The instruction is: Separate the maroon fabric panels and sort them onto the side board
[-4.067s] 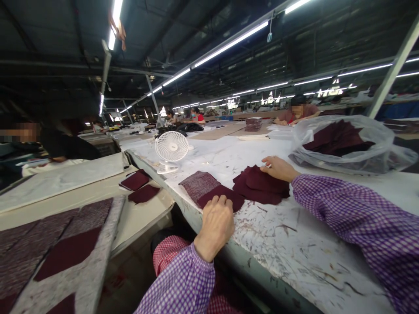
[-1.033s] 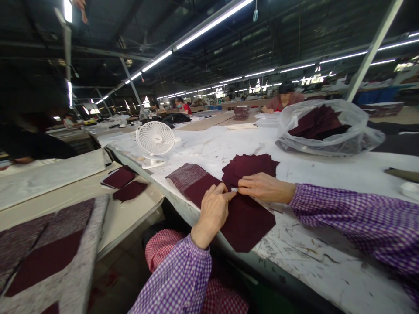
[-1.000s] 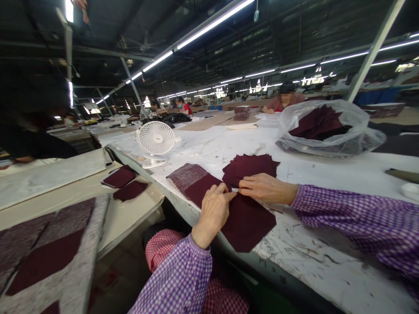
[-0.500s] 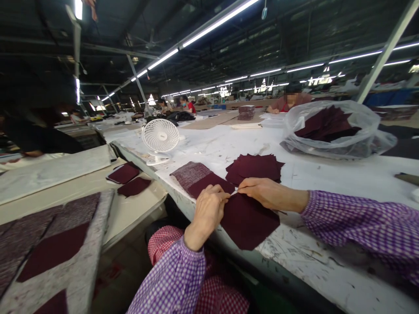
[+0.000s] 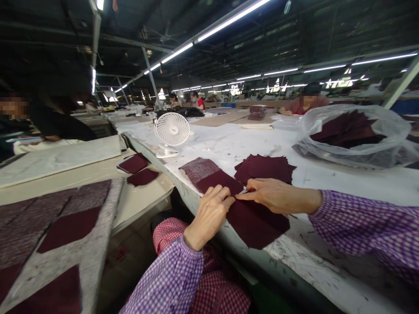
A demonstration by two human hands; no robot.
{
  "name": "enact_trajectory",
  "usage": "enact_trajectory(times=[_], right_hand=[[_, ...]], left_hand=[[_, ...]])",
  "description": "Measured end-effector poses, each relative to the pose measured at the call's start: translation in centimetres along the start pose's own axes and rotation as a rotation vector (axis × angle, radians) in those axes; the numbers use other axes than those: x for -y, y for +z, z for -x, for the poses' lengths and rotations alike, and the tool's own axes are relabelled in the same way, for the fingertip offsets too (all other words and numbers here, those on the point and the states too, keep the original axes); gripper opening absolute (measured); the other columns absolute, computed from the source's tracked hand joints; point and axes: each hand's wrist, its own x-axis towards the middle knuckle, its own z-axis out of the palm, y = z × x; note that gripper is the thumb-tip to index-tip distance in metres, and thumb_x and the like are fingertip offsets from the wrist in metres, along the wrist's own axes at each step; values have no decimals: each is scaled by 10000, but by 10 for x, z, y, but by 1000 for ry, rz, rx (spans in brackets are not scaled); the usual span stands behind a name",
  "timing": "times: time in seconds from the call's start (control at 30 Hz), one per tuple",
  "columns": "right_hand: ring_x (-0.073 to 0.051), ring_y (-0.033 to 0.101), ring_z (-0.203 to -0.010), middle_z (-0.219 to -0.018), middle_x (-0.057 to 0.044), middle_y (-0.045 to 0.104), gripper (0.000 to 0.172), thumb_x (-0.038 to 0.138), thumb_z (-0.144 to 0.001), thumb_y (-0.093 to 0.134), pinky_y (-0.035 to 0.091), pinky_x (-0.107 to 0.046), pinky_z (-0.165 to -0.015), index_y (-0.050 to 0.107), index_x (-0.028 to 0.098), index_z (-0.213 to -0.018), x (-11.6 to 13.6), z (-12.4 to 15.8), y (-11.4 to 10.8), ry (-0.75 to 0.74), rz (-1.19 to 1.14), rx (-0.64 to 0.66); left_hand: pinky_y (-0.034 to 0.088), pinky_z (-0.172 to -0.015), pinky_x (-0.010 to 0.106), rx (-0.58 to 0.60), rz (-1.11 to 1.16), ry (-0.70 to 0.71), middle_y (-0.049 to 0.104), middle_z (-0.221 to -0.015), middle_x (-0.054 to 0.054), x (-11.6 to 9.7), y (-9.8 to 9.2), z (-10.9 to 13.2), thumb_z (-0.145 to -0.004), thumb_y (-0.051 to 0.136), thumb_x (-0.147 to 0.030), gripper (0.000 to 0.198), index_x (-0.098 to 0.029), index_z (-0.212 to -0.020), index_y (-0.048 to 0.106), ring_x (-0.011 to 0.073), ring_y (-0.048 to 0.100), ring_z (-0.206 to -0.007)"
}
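Note:
A dark maroon fabric piece point(image 5: 260, 226) lies at the near edge of the white-topped table, its front corner reaching the edge. At its upper left corner my left hand point(image 5: 209, 214) pinches the cloth with curled fingers. My right hand point(image 5: 275, 196) comes in from the right, closed, with one finger stretched along the fabric's upper edge. A small pale sliver shows by its fingertips, too small to name. Just beyond the hands lies a two-part piece point(image 5: 203, 168), speckled at the far end and plain maroon nearer. Behind the right hand is a loose stack of maroon pieces point(image 5: 265, 167).
A white clip fan point(image 5: 172, 130) stands on the table's left side. To the right sits a clear plastic bag point(image 5: 301, 146) full of maroon pieces. Left, across a gap, a lower cream table point(image 5: 144, 205) carries more pieces and a speckled board point(image 5: 94, 231). Other people work farther off.
The whole view has swung slightly left. Both hands stay at the fabric's upper corner; my right fingers have spread a little from a tight pinch, one now stretched along the edge.

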Motion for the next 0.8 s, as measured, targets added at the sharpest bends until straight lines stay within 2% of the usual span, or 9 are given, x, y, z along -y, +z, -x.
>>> enact_trajectory(times=[0.17, 0.3, 0.43, 0.5, 0.6, 0.8], right_hand=[[-176, 516, -788, -900, -97, 539, 637, -8, -757, 389, 408, -295, -712, 468, 251, -1333, 4, -6, -11, -15, 72, 71], [-167, 515, -734, -893, -98, 539, 680, -17, -751, 391, 380, -283, -650, 419, 273, -1366, 10, -12, -18, -18, 144, 151], [-141, 498, -655, -879, -97, 547, 683, -17, -736, 406, 336, -261, -584, 434, 264, -1358, 13, -14, -21, -45, 181, 136], [-131, 485, -622, -870, -93, 550, 686, -20, -730, 402, 318, -258, -564, 439, 266, -1353, 13, -14, -21, -56, 189, 116], [-123, 468, -592, -850, -88, 553, 692, -25, -722, 393, 299, -257, -543, 447, 271, -1346, 10, -14, -19, -70, 199, 97], [-94, 391, -498, -805, -66, 553, 679, -15, -726, 392, 263, -261, -500, 466, 291, -1328, 11, -16, -17, -97, 225, 65]], left_hand=[[389, -734, 316, -79, 135, -153, 575, -835, 46, 3, 2, 7, -904, 456, -223, 176, -166, -890, 622, 180, 470, -813], [390, -734, 329, -96, 153, -110, 576, -817, 52, 8, 1, 13, -918, 423, -237, 224, -167, -835, 619, 186, 468, -806], [415, -743, 304, -169, 410, -168, 587, -827, 39, 13, -3, 19, -911, 441, -217, 178, -173, -878, 611, 164, 497, -804], [421, -750, 304, -178, 465, -208, 579, -817, 32, 13, -4, 20, -881, 488, -193, 115, -173, -872, 601, 165, 504, -809], [417, -761, 316, -160, 404, -244, 565, -812, 30, 10, -4, 19, -840, 526, -161, 66, -169, -823, 590, 173, 496, -813], [411, -764, 311, -105, 307, -214, 588, -834, 41, 8, -3, 18, -888, 447, -176, 187, -169, -789, 605, 173, 498, -820]])
